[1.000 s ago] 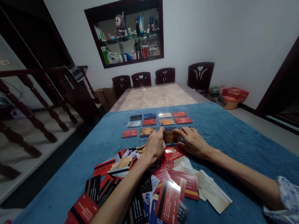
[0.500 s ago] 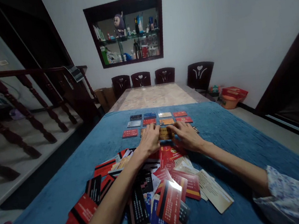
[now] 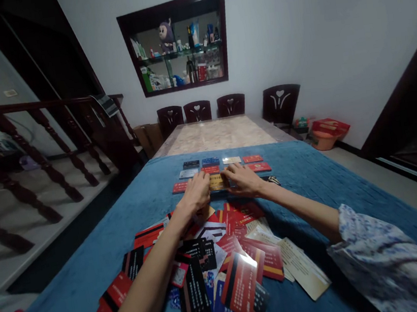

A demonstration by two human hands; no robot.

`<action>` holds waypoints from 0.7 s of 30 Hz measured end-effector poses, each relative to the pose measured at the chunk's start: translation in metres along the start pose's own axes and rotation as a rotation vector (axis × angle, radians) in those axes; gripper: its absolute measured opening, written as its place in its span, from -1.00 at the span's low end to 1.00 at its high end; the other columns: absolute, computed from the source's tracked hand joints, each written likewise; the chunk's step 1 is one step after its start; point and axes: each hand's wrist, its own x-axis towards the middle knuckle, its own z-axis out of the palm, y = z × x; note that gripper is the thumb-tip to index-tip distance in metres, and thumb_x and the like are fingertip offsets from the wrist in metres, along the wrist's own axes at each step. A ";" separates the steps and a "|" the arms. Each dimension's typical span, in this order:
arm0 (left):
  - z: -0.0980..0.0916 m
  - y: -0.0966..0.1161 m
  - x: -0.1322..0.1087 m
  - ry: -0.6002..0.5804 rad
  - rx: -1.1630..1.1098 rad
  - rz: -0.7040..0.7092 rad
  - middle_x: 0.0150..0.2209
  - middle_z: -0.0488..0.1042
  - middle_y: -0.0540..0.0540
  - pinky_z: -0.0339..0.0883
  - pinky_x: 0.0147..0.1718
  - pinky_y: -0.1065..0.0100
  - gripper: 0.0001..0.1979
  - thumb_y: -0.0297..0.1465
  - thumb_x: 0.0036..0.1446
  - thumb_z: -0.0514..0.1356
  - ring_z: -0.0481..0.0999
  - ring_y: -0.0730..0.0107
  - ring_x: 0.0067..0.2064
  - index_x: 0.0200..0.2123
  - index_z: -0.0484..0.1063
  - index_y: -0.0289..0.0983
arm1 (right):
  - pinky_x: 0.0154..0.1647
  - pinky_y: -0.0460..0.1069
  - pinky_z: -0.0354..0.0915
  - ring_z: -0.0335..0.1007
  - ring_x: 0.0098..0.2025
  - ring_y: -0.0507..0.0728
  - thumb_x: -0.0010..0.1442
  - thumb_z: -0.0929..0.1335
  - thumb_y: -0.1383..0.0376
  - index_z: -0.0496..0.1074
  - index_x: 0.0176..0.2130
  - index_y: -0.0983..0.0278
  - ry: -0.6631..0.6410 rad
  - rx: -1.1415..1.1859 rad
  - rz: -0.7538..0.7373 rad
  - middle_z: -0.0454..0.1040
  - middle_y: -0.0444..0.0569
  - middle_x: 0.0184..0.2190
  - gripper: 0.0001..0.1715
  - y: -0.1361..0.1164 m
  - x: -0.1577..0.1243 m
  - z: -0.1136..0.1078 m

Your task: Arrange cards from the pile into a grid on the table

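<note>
A gold card [image 3: 217, 182] is between my two hands at the front row of laid-out cards. The fingers of my left hand [image 3: 196, 192] are bent together at its left edge. My right hand [image 3: 244, 181] pinches the card's right edge. Beyond my fingers lie neat rows of cards, with a dark blue card [image 3: 191, 164] at the far left and a red card [image 3: 252, 159] at the far right. My hands partly cover the nearer rows. Closer to me spreads a loose heap of overlapping cards, with a red striped card [image 3: 239, 286] on top and a black card [image 3: 193, 291] beside it.
A blue cloth [image 3: 336, 195] covers the near part of the table, and its marble top [image 3: 221, 134] shows beyond. Dark wooden chairs [image 3: 282, 103] stand around the far end. A railing [image 3: 60, 170] runs along the left.
The gold card has shifted to the left between my hands, and both hands have moved left with it. The heap shows more of its cards under my left forearm.
</note>
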 end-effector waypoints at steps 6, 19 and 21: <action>0.010 -0.018 0.010 -0.031 -0.046 0.001 0.03 0.37 -0.31 0.31 -0.02 0.20 -0.74 -0.56 0.12 0.11 0.38 0.08 0.06 -0.08 0.36 -0.34 | -0.07 0.10 0.23 0.21 0.09 0.30 0.24 0.30 0.10 0.31 0.12 0.26 -0.069 0.002 -0.007 0.36 0.20 0.04 -0.49 -0.003 0.018 0.003; 0.022 -0.040 0.034 -0.188 -0.053 -0.054 0.01 0.40 -0.29 0.36 -0.12 0.30 -0.73 -0.54 0.06 0.14 0.48 0.13 -0.03 -0.12 0.38 -0.34 | 0.03 0.26 0.26 0.28 0.13 0.35 0.19 0.31 0.14 0.46 -0.03 0.25 -0.271 0.042 0.004 0.44 0.19 0.07 -0.60 -0.010 0.050 -0.003; 0.027 -0.044 0.039 -0.208 -0.065 -0.054 0.01 0.40 -0.28 0.37 -0.14 0.32 -0.72 -0.54 0.04 0.16 0.49 0.15 -0.05 -0.12 0.39 -0.34 | 0.06 0.27 0.24 0.27 0.15 0.36 0.17 0.32 0.17 0.48 -0.02 0.25 -0.311 0.047 0.009 0.45 0.20 0.08 -0.60 -0.011 0.053 -0.005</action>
